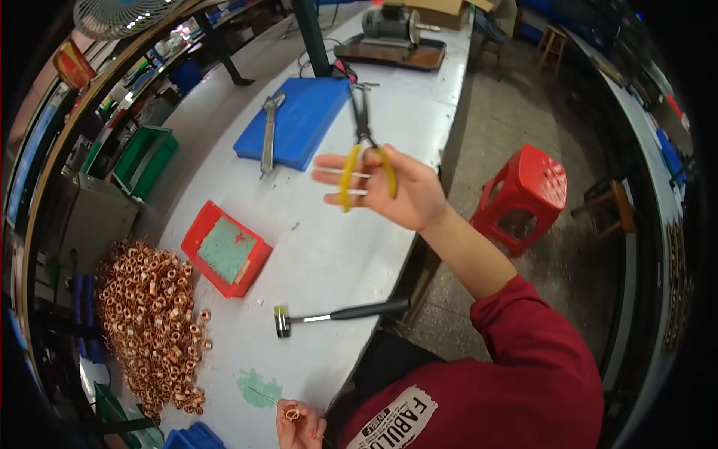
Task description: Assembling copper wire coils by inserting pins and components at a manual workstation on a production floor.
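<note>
My right hand (407, 187) is raised over the table's edge, holding pliers (363, 123) with yellow handles and dark long jaws pointing away. Its fingers are loosely spread around the handles, and the jaws look slightly parted. Low in the view, my left hand (301, 429) pinches a small copper wire coil (292, 413) between its fingertips; thin wire ends stick out from it. A large heap of similar copper coils (153, 322) lies to the left on the white table (299, 254). Between the two hands rests a mallet (329, 314) with a black grip and a yellow-and-black head.
A red bin (258, 266) with a greenish block inside stands beside the heap. Farther off, an adjustable wrench (269, 135) lies on a blue slab (307, 123). A motor (390, 26) sits in a brown tray (419, 56). Right of the table stands a red stool (535, 183).
</note>
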The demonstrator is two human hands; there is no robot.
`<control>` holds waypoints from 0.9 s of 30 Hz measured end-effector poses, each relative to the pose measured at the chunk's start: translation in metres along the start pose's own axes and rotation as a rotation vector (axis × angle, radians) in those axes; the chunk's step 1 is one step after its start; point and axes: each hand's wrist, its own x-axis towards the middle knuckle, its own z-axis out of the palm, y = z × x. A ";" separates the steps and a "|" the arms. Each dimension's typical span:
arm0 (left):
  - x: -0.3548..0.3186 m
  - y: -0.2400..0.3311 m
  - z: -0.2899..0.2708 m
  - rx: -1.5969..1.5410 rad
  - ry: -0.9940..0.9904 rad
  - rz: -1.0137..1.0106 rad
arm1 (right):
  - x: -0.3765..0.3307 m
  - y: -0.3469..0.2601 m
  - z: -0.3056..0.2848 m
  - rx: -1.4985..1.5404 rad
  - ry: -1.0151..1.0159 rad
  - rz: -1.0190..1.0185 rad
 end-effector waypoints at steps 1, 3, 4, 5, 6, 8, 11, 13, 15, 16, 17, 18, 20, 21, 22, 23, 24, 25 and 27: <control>-0.005 -0.002 0.001 -0.020 -0.008 -0.007 | -0.009 0.005 0.018 0.013 0.031 0.030; -0.011 -0.008 -0.001 -0.062 -0.015 0.024 | -0.022 0.015 0.041 0.031 0.023 0.089; -0.014 -0.009 -0.002 -0.084 -0.018 0.045 | -0.026 0.022 0.047 0.035 0.011 0.150; -0.018 -0.010 -0.004 -0.080 -0.007 0.047 | -0.031 0.026 0.050 0.047 0.012 0.153; -0.022 -0.010 -0.006 -0.076 -0.021 0.050 | -0.036 0.031 0.053 0.086 0.003 0.181; -0.029 -0.010 -0.008 -0.071 -0.052 0.057 | -0.043 0.040 0.059 0.162 -0.018 0.238; -0.040 -0.010 -0.001 -0.065 -0.029 0.083 | -0.049 0.050 0.073 0.133 -0.019 0.295; -0.046 -0.009 0.006 -0.056 0.039 0.103 | -0.053 0.053 0.087 -0.011 0.015 0.331; -0.054 -0.010 0.003 -0.054 0.102 0.110 | -0.057 0.056 0.092 -0.078 0.033 0.362; -0.057 -0.010 -0.004 -0.057 0.133 0.109 | -0.060 0.057 0.092 -0.077 0.032 0.368; -0.062 -0.012 -0.003 -0.071 0.161 0.129 | -0.063 0.062 0.093 -0.067 0.024 0.393; -0.062 -0.013 -0.004 -0.045 0.149 0.123 | -0.066 0.067 0.093 -0.055 0.017 0.420; -0.060 -0.013 -0.006 0.005 0.134 0.128 | -0.072 0.076 0.094 -0.019 0.011 0.470; -0.063 -0.013 -0.008 0.001 0.160 0.142 | -0.074 0.085 0.098 0.015 0.002 0.508; -0.062 -0.014 -0.005 -0.005 0.151 0.156 | -0.079 0.091 0.101 0.037 0.036 0.607; -0.060 -0.011 -0.001 -0.014 0.152 0.178 | -0.085 0.095 0.101 -0.135 -0.071 0.607; -0.054 -0.008 0.003 -0.022 0.098 0.182 | -0.090 0.097 0.102 -0.303 -0.187 0.585; -0.052 -0.006 0.010 -0.025 0.096 0.182 | -0.095 0.093 0.114 -0.624 -0.241 0.635; -0.048 -0.003 0.016 -0.043 0.123 0.207 | -0.098 0.091 0.143 -0.925 -0.344 0.689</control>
